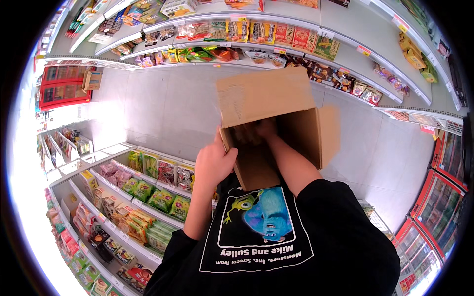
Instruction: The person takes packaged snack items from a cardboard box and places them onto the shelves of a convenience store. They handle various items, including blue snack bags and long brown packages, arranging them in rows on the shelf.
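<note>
An open cardboard box (268,92) is held up before my chest, tilted with its opening towards me and one flap out to the right. My left hand (217,159) grips the box's left edge, the thumb near the rim and the fingers along the outer side. My right hand (266,128) reaches deep inside the box, in shadow. Beside its fingers are some pale, blurred items (245,134); whether the hand holds any of them cannot be made out.
Shelves of packaged snacks (237,31) curve across the far side. Another shelf unit with bagged snacks (161,199) stands at the lower left. Red-framed glass-door cabinets (437,207) are on the right, and a red cabinet (64,88) with a small carton (92,80) at the far left.
</note>
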The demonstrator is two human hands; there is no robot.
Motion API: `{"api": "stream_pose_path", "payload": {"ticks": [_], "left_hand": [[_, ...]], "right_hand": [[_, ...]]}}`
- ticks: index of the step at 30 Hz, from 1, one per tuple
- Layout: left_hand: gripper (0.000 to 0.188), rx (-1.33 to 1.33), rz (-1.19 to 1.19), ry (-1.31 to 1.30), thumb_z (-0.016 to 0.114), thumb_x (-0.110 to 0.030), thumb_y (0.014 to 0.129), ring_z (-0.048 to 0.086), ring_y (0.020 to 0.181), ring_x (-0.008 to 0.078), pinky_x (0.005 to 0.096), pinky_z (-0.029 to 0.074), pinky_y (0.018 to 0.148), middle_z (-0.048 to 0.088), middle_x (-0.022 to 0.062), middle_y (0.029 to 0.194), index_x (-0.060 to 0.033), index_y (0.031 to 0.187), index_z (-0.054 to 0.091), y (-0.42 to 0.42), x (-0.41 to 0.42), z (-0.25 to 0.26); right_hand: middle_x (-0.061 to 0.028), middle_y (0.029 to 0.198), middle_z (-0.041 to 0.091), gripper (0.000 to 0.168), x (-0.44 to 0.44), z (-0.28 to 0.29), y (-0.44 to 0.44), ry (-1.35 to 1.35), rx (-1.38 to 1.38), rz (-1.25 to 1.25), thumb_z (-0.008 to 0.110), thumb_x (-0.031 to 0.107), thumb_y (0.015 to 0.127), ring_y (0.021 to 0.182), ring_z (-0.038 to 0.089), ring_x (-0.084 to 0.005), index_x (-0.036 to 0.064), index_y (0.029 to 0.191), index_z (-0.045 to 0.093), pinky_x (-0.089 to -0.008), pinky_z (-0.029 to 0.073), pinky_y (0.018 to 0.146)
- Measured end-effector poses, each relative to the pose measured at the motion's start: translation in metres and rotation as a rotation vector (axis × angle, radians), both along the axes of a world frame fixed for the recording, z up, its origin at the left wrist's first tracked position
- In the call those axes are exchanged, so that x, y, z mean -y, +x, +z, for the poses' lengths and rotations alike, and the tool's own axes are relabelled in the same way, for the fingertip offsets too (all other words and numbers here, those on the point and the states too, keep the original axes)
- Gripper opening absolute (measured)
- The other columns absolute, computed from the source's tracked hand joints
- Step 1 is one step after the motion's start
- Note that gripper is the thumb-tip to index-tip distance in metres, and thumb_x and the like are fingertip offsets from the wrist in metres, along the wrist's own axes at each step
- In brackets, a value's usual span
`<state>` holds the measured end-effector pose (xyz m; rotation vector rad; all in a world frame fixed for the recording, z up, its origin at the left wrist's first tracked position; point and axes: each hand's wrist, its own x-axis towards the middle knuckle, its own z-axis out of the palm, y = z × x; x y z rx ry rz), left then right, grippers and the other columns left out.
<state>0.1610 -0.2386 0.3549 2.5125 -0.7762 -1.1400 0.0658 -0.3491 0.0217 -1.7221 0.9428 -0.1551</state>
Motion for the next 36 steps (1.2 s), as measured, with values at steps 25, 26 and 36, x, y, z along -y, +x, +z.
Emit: {"api": "stream_pose_path", "payload": {"ticks": [25,26,36], "left_hand": [[0.075,0.137,-0.251,0.086,0.057,-0.027,0.079,0.064,0.069,0.0444,0.0521,0.051,0.067,0.066,0.0238,0.071,0.0014,0.147,0.039,-0.002,0.009,-0.004],[0.075,0.137,-0.251,0.093,0.057,-0.027,0.079,0.064,0.069,0.0447,0.0524,0.051,0.067,0.066,0.0240,0.071,0.0013,0.147,0.039,-0.002,0.009,-0.003],[0.077,0.215,-0.306,0.110,0.059,-0.031,0.082,0.064,0.070,0.0458,0.0550,0.052,0.068,0.066,0.0256,0.073,0.0019,0.148,0.036,-0.013,0.010,0.010]], "right_hand": [[-0.0137,0.145,0.048,0.093,-0.024,-0.011,0.033,0.311,0.205,-0.087,0.084,0.033,0.068,0.133,0.046,-0.0295,0.010,0.147,0.041,-0.0409,0.039,0.109],[-0.0136,0.145,0.048,0.092,-0.026,-0.010,0.036,0.307,0.210,-0.090,0.085,0.032,0.069,0.132,0.046,-0.0292,0.010,0.147,0.041,-0.0408,0.039,0.109],[-0.0127,0.141,0.051,0.089,-0.033,-0.053,0.038,-0.043,0.074,-0.278,0.086,0.028,0.069,0.128,0.050,-0.0268,0.008,0.145,0.042,-0.0391,0.041,0.106]]}}
